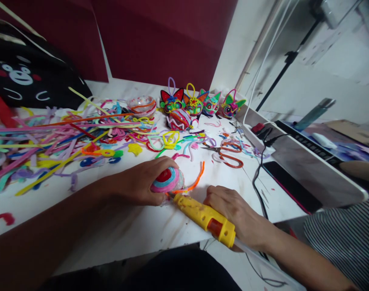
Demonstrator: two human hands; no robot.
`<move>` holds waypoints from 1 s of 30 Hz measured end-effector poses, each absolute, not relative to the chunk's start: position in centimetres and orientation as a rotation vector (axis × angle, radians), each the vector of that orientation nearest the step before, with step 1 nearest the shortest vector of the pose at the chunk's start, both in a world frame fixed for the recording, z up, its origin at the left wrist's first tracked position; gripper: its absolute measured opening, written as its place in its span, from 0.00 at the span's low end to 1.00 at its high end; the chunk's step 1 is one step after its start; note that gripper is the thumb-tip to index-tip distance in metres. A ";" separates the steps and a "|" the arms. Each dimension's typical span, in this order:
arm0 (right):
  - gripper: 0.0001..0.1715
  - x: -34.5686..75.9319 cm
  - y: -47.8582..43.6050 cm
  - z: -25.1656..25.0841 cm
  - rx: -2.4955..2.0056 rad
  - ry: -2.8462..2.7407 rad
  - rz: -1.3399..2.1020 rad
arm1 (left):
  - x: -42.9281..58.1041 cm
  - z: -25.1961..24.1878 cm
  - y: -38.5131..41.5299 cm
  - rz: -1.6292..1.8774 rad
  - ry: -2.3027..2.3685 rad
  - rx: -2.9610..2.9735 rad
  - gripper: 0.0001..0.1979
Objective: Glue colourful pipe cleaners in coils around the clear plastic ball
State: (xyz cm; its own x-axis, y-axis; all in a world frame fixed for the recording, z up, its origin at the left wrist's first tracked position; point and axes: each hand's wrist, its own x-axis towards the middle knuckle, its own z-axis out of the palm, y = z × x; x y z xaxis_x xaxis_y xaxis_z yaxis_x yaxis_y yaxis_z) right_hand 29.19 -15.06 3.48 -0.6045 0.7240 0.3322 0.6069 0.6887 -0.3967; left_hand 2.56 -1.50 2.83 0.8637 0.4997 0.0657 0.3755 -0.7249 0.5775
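My left hand [142, 182] is wrapped round a small ball [168, 180] covered in red, blue and pink coils, low over the white table. An orange fuzzy strip [196, 182] runs from the ball's lower edge and curves up to the right. In my right hand [233, 208] is a yellow glue gun [199, 212], its nozzle pointing left and meeting the ball's lower right side beside the strip. My right fingers are closed round its handle, which is mostly hidden.
Scissors with orange handles [233, 155] lie beyond my hands. Colourful strips [60, 141] cover the left. Decorated balls with ears [193, 103] stand at the back. A phone [290, 186], black cables [256, 178] and a person in a striped sleeve [342, 234] are at the right.
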 end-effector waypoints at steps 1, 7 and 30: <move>0.11 29.3 -15.0 3.4 -1.022 -2.431 0.331 | 2.6 2.9 -1.5 0.293 0.631 2.463 0.34; 0.10 30.3 -15.0 3.0 -1.053 -2.400 0.240 | 2.7 3.3 -1.7 0.288 0.642 2.446 0.32; 0.07 31.0 -13.9 2.3 -1.131 -2.381 0.182 | 3.0 4.0 -1.9 0.236 0.688 2.442 0.30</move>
State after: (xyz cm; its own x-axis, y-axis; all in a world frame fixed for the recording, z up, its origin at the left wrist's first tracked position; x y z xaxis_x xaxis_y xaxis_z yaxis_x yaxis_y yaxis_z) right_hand 31.04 -13.90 2.30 -0.5338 0.7573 0.3762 0.6911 0.6471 -0.3219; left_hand 2.95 -1.94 4.03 0.8509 0.5252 0.0110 0.4217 -0.6953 0.5820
